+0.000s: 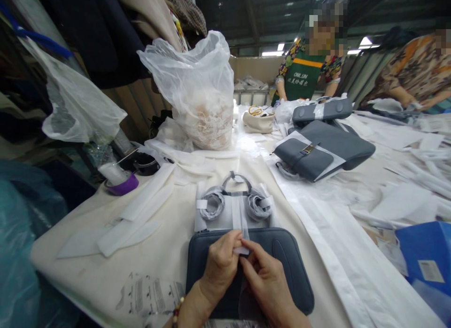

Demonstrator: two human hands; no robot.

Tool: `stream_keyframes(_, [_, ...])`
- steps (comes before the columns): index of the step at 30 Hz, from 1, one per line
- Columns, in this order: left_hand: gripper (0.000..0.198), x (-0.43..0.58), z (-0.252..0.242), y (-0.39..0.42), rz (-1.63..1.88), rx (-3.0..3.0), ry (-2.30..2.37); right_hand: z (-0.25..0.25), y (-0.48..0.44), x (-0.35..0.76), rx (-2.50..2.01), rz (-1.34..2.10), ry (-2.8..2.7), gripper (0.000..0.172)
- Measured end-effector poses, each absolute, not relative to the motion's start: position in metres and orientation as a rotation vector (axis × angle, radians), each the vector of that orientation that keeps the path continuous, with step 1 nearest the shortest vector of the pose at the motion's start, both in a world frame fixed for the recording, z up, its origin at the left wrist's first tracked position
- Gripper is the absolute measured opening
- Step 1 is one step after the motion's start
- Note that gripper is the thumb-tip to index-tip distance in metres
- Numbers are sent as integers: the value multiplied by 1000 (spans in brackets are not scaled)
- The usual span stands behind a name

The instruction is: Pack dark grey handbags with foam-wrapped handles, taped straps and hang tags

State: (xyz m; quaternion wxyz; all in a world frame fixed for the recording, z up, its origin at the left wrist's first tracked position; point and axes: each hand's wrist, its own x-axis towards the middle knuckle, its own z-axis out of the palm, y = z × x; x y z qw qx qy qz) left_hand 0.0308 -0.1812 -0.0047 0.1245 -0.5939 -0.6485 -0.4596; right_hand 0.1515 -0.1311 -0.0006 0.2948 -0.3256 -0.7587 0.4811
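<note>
A dark blue-grey bag (pixel 285 271) lies flat on the table in front of me, with its top handle (pixel 243 183) and two wrapped strap coils (pixel 213 204) on white padding beyond it. Both my hands meet over the bag's upper edge. Closed fingers of my left hand (pixel 220 260) pinch a strip of white wrapping (pixel 241 249) that runs down from the handle. My right hand (pixel 266 274) has thumb and forefinger pressed on the same strip from the right. Part of the strip is hidden by the fingers.
A plastic bag of scraps (pixel 207 102) stands at the back. Purple tape (pixel 124 183) and white foam sheets (pixel 141 215) lie left. More grey bags (pixel 327 147) are stacked right, near a blue box (pixel 424 253). Two people work across the table, one in a green apron (pixel 303 79).
</note>
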Motion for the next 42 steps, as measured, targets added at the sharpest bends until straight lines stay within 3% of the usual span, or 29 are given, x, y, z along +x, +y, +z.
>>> stream_keyframes(5, [40, 28, -9, -187, -1416, -1808, -2012, 1, -127, 150, -813, 1019, -2030, 20])
stream_keyframes(12, [46, 33, -12, -194, -1224, -1773, -1960, -7, -125, 153, -704, 827, -2074, 23])
stream_keyframes(16, [53, 35, -14, -196, -955, -1681, -1966, -10, -120, 156, -483, 873, -2115, 22])
stream_keyframes(24, [67, 26, -16, -195, -1054, -1854, -2041, 7, -114, 161, -401, 1013, -2173, 19])
stream_keyframes(42, [56, 19, -13, -197, -1260, -1963, -2072, 5, -117, 173, -274, 1086, -2293, 15])
